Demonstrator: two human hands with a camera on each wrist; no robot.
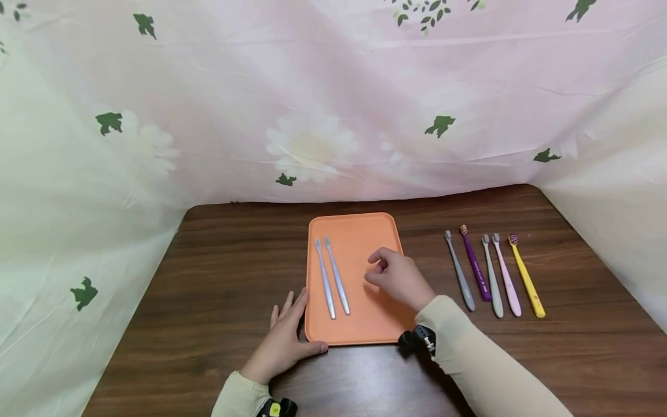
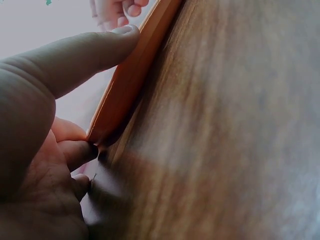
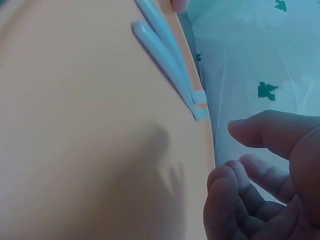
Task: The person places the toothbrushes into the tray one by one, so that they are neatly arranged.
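An orange tray (image 1: 365,333) lies on the table with two light-blue toothbrushes (image 1: 326,284) side by side on its left half, heads toward the far end. My left hand (image 1: 283,339) rests at the tray's near left corner, its thumb along the front rim and its fingers against the left side; the left wrist view shows the thumb (image 2: 95,55) straight on the rim. Over the right half of the tray hovers my right hand (image 1: 398,278), fingers loosely bent and holding nothing. In the right wrist view a gap separates the thumb (image 3: 265,130) from the curled fingers.
Right of the tray, several toothbrushes lie in a row: a grey one (image 1: 461,275), a purple one (image 1: 476,267), another grey one (image 1: 493,281), a pink one (image 1: 507,278) and a yellow one (image 1: 528,281). A patterned cloth (image 1: 333,104) hangs behind the brown table (image 1: 234,260).
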